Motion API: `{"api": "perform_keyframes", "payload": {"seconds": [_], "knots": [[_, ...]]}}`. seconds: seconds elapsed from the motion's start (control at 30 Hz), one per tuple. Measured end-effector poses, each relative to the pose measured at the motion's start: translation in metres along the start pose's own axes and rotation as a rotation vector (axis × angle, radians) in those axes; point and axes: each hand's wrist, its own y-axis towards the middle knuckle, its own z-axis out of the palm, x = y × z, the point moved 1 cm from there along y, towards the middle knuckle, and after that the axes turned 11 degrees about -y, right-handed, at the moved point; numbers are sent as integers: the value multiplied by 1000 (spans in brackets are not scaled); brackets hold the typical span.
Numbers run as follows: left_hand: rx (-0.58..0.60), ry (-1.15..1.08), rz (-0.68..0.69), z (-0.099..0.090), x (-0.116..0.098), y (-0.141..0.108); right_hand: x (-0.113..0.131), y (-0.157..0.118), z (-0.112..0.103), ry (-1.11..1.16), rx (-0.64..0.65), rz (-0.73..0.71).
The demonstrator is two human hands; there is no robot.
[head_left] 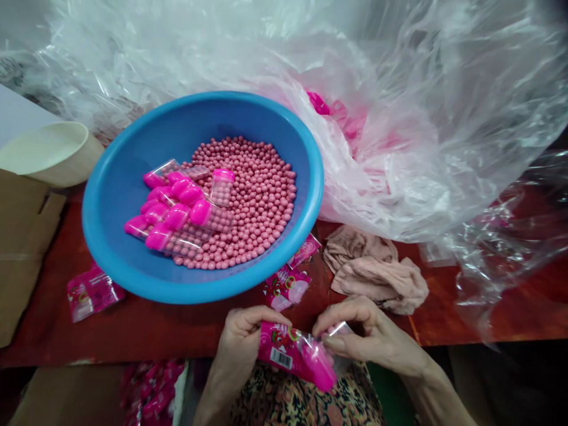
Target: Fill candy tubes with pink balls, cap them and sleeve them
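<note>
My left hand (239, 334) grips one end of a pink printed wrapper (281, 358) with a barcode, thumb laid along its top edge. My right hand (370, 331) pinches a small clear candy tube (341, 350) between thumb and fingers, at the wrapper's right end. The tube's bright pink cap (323, 374) shows low at that end; whether it lies inside the wrapper I cannot tell. Just beyond the hands, more pink wrappers (288, 285) lie on the table. A blue basin (202, 290) holds pink candy balls (248, 201) and several filled tubes with pink caps (177, 216).
A crumpled beige cloth (377, 272) lies right of the basin. Large clear plastic bags (377, 148) spread behind it. At left are a white bowl (48, 154), a cardboard box (22, 254) and another wrapper (94, 294). Below the table edge sits a pile of pink packets (153, 390).
</note>
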Motion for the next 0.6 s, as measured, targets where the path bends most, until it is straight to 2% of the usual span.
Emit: {"api": "perform_keyframes", "payload": {"seconds": [0.13,0.27,0.6], "knots": [[-43,-62,-35,-2,3,0,-1,1,3,35,-43,0],[-33,-97,-60,-3,1,1,-3,-1,6,49,-86,9],[-9,-164,-120,-1,-6,1,-5,-8,13,171,-70,89]]}}
